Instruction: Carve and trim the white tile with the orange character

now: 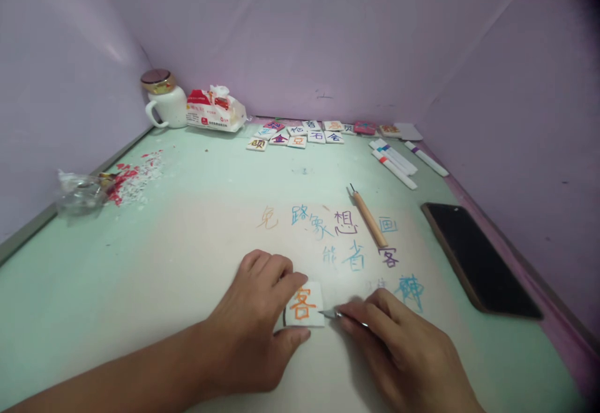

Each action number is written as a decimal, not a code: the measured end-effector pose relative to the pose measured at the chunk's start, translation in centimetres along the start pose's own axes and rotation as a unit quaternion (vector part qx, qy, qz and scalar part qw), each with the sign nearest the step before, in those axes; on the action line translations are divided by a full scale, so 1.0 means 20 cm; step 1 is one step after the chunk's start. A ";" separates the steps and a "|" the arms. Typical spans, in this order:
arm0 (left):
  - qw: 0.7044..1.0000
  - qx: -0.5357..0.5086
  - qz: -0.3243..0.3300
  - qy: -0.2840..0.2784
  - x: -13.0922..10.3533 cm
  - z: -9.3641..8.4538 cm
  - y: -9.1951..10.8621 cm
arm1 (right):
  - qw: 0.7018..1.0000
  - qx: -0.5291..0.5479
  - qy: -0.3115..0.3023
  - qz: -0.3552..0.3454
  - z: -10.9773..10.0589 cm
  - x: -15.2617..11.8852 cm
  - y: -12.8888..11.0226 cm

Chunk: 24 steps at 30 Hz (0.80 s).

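A small white square tile (315, 294) with an orange character lies on the table in front of me. My left hand (267, 313) holds it from the left side, fingers at its top edge and thumb at its bottom edge. In my right hand (394, 344) is a metal craft knife (330, 314), gripped like a pen. Its tip points left and is at the tile's right edge; whether it touches cannot be made out. Beyond my right hand lies a wooden-handled carving tool (370, 220). Coloured characters are written on the tabletop around it.
A black phone (478, 260) lies at the right, with several white markers (394, 163) behind it. Character tiles (316, 137) line the back. A lidded white mug (171, 107), tissue pack (215, 110), plastic bag (82, 192) and red and white scraps (135, 179) are at the left.
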<state>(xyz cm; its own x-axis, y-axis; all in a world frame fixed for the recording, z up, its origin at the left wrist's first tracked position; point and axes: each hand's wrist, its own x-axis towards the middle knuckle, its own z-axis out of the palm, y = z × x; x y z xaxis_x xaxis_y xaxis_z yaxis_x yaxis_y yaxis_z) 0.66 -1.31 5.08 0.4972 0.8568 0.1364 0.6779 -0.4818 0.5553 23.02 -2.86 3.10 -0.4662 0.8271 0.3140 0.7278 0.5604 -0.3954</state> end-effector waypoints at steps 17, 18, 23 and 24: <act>0.999 -0.007 0.037 0.014 0.01 0.05 0.00 | 0.999 -0.017 0.025 0.022 0.04 0.01 0.00; 0.999 -0.007 0.040 0.016 0.01 0.05 0.00 | 0.999 -0.020 0.029 0.027 0.04 0.01 -0.01; 0.999 -0.002 0.040 0.014 0.01 0.06 0.00 | 0.998 -0.050 0.037 -0.001 0.05 0.01 -0.01; 0.999 -0.001 0.039 0.015 0.01 0.06 0.00 | 0.997 -0.056 0.047 0.000 0.05 0.01 -0.01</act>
<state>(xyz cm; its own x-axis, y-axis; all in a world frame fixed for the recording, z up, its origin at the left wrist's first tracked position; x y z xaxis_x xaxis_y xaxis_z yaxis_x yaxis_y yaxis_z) 1.37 -1.43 4.17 0.5324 0.8215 0.2039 0.6360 -0.5472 0.5440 22.21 -2.75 2.35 -0.4213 0.8157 0.3963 0.7815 0.5483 -0.2978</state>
